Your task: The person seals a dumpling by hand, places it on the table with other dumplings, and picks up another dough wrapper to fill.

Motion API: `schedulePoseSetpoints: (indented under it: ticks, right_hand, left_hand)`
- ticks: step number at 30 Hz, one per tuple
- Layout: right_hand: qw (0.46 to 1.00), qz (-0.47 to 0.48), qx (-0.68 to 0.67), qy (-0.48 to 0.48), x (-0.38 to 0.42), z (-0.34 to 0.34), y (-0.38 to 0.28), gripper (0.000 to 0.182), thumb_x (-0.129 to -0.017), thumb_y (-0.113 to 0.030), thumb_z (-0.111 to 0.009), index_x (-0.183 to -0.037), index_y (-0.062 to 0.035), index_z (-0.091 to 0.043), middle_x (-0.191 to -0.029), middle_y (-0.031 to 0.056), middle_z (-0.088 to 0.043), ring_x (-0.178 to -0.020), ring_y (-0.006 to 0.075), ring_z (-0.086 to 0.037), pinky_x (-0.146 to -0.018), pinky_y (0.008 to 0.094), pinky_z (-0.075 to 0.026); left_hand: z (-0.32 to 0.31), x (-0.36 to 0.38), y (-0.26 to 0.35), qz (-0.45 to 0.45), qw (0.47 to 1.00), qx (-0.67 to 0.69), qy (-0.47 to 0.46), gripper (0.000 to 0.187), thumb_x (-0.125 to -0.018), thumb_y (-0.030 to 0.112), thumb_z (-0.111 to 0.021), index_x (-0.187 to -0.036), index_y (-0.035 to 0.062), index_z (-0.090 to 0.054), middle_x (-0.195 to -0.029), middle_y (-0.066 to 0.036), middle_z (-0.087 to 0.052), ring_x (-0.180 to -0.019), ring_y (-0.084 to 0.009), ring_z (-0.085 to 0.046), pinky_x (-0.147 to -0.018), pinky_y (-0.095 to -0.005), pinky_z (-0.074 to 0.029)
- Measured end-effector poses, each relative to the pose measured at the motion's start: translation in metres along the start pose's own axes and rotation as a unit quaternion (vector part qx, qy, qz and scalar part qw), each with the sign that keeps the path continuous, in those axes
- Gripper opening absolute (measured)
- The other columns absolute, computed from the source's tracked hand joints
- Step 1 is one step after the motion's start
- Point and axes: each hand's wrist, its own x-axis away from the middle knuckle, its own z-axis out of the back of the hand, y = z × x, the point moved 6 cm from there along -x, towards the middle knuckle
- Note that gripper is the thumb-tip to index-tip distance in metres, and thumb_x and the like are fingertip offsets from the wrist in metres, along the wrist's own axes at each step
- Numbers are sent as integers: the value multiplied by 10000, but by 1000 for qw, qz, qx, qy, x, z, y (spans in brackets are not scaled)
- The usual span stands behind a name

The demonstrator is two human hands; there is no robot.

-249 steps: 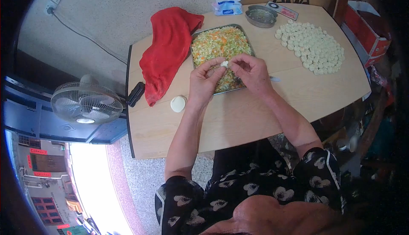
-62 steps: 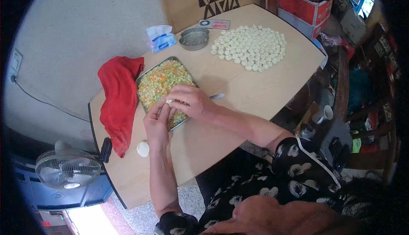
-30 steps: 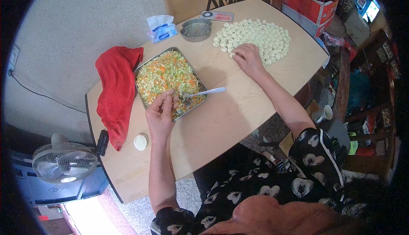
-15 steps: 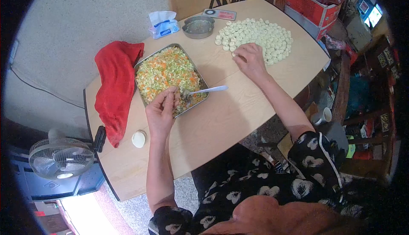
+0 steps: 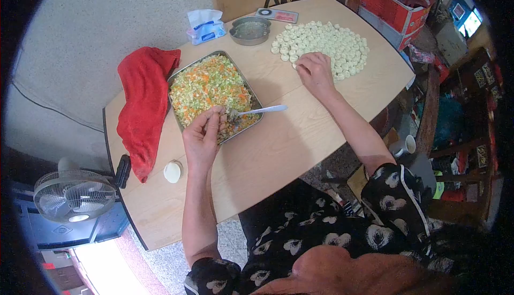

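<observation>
A metal tray (image 5: 247, 130) holds chopped vegetable filling (image 5: 209, 86) in green, white and orange. My left hand (image 5: 202, 134) is over its near edge, thumb and fingers pinched together; what they hold, if anything, is hidden. Beside those fingertips, a spoon (image 5: 273, 108) rests in the filling, its pale handle sticking out over the rim to the right. At the lower left edge of a wide bed of small white dumplings (image 5: 326, 43) is my right hand (image 5: 317, 74). Its fingers are curled, with a dumpling (image 5: 294, 66) at the tips, partly hidden.
A red cloth (image 5: 143, 110) lies left of the tray. Nearer me are a round white stack (image 5: 172, 172), perhaps dough wrappers, and a black object (image 5: 123, 171). Tissues (image 5: 205, 27), a grey metal dish (image 5: 250, 31) and a flat case (image 5: 277, 15) stand behind. A fan (image 5: 75, 196) is left of the table.
The view has shifted slightly. Both hands keep nearly the same place and pose, the left by the spoon and the right at the dumplings.
</observation>
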Motion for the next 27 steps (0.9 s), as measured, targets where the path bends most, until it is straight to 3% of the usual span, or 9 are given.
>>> schedulePoseSetpoints:
  ticks: [7,10,16,19,22,27]
  right_hand:
    - [1000,1,7,-14,2,-4,5,103,-782,-64,-685,-880,-92,-692,-974,27,-655,-972,238,-557,-895,417,-367]
    - [1000,21,4,12,0,7,-8,140,-793,-53,-663,-925,-86,-697,-1053,56,-644,-1029,256,-551,-922,430,-362]
    - [985,76,122,-99,6,-5,-28,234,-823,-55,-605,-1043,-74,-681,-1366,112,-506,-1287,312,-427,-1064,529,-281]
    - [979,64,135,-141,10,-10,-27,250,-835,-68,-586,-1070,-60,-671,-1432,109,-451,-1344,325,-375,-1092,561,-247]
    - [970,102,169,-140,15,-14,-28,250,-847,-77,-575,-1079,-46,-666,-1436,108,-449,-1359,330,-361,-1098,561,-242]
    - [985,75,106,-112,18,-14,-22,232,-844,-75,-589,-1060,-48,-671,-1390,109,-493,-1333,322,-394,-1088,561,-253]
  left_hand:
    - [-1,0,0,-3,1000,3,-2,216,-977,62,-562,-1133,-55,-655,-1007,-88,-690,-834,-81,-614,-760,-213,-510]
    - [0,1,0,3,1000,0,4,214,-978,62,-561,-1129,-56,-657,-1000,-86,-691,-832,-83,-613,-760,-213,-507]
    - [0,0,2,13,1000,-4,0,211,-977,60,-561,-1126,-52,-661,-990,-83,-690,-827,-85,-609,-749,-211,-499]
    - [1,0,-1,0,1000,0,0,209,-976,62,-563,-1121,-49,-666,-986,-83,-688,-821,-82,-603,-742,-209,-493]
    - [1,0,-3,3,1000,-15,-2,213,-978,64,-560,-1125,-53,-660,-991,-90,-685,-832,-89,-605,-737,-216,-496]
    - [2,0,-3,-3,1000,-19,18,210,-967,70,-574,-1116,-41,-672,-961,-68,-698,-815,-82,-622,-736,-213,-509]
